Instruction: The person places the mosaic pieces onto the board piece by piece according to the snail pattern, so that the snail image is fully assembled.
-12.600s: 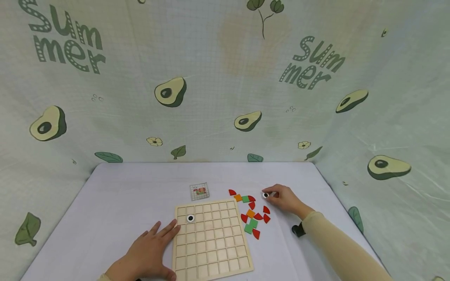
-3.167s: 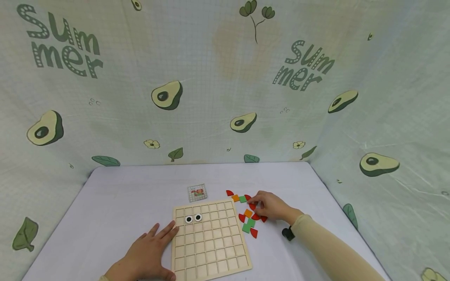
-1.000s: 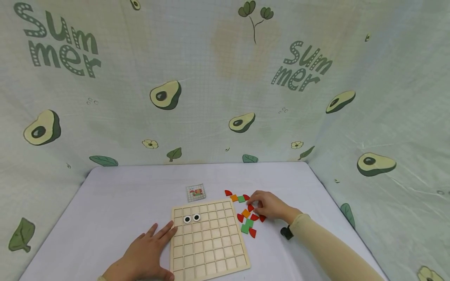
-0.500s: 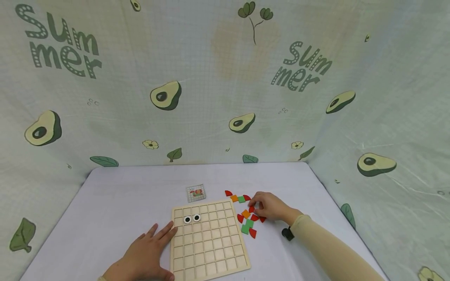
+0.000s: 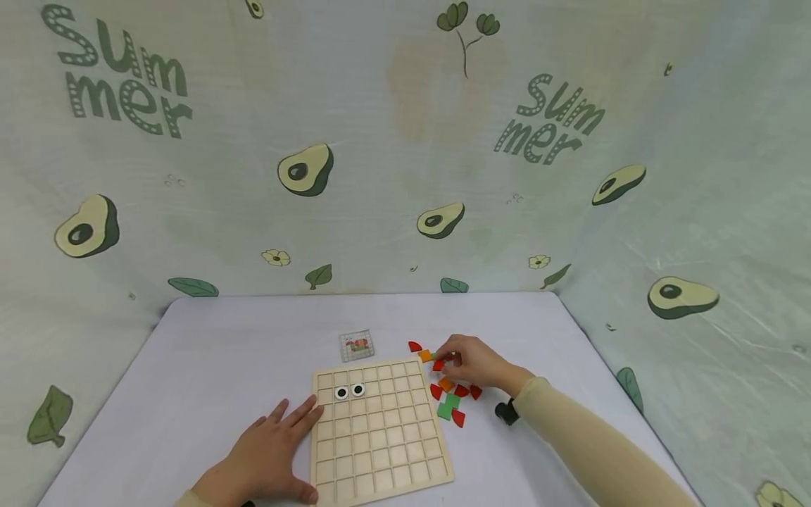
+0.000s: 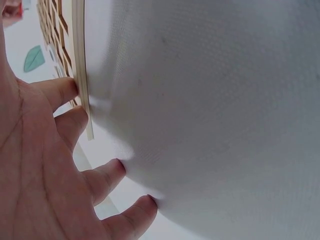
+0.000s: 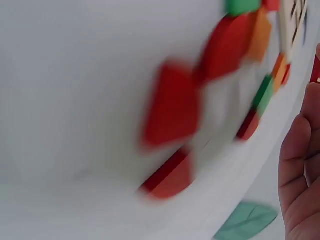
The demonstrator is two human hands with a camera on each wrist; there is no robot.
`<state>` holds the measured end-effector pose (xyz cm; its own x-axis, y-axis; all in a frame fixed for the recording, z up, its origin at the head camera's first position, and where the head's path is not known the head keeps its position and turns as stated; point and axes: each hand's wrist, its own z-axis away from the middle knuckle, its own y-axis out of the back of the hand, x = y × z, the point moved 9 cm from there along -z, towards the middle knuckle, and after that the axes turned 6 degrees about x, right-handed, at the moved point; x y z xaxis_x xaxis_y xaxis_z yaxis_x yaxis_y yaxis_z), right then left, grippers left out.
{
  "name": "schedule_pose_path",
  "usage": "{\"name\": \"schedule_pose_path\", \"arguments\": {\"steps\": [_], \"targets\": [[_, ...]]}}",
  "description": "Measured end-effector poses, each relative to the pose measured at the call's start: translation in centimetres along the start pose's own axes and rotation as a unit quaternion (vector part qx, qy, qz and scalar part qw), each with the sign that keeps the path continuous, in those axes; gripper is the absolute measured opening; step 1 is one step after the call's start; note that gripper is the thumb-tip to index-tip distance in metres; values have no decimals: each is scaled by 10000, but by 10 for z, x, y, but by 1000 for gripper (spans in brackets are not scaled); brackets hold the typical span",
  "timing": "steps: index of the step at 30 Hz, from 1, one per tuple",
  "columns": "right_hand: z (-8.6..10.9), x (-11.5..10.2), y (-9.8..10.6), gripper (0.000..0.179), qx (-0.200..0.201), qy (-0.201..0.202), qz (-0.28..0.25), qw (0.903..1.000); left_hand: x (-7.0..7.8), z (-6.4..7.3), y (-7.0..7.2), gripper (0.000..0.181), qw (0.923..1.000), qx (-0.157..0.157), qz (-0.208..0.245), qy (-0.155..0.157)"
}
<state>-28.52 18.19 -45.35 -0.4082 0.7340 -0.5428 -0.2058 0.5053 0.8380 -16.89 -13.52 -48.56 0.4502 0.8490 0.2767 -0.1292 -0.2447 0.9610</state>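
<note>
In the head view my right hand [image 5: 478, 362] pinches a red quarter-circle piece [image 5: 438, 365] above the loose pieces, near the board's far right corner. At the right edge of the right wrist view, only a sliver of that red piece [image 6: 11, 12] is hard to make out from the left side. My left hand [image 5: 269, 451] lies with fingers spread against the left edge of a wooden grid board [image 5: 446, 481]; two fingertips touch its side in the left wrist view. Two round eye pieces, one left [image 5: 342, 393] and one right [image 5: 358, 389], sit side by side in the board's upper-left cells.
A small picture card [image 5: 357, 345] lies beyond the board. Right of the board are several loose pieces, among them green squares [image 5: 445, 411], an orange square [image 5: 426, 356] and red quarter circles [image 5: 458, 418]. A patterned curtain [image 5: 380, 246] stands behind the white table [image 5: 241, 338].
My right hand has lifted a red quarter circle from the pile and moved it left towards the board. Since the oldest frame, a second eye piece has come onto the board. The left hand stays put.
</note>
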Motion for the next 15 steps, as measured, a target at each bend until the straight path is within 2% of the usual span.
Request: {"name": "schedule_pose_path", "arguments": {"steps": [3, 8, 12, 15], "targets": [[-16, -27, -19, 24, -287, 267, -136, 9991, -2, 2, 0, 129, 10000, 15, 10, -8], [-35, -70, -56, 22, -677, 940, -139, 9932, -3, 3, 0, 127, 10000, 39, 63, 56], [-41, -93, -81, 24, -970, 1251, -67, 9874, -3, 2, -1, 126, 9999, 6, 71, 81], [-44, -103, -90, 25, -1048, 1378, 9, 9849, -4, 2, -1, 126, 9999, -57, 44, 135]]}}
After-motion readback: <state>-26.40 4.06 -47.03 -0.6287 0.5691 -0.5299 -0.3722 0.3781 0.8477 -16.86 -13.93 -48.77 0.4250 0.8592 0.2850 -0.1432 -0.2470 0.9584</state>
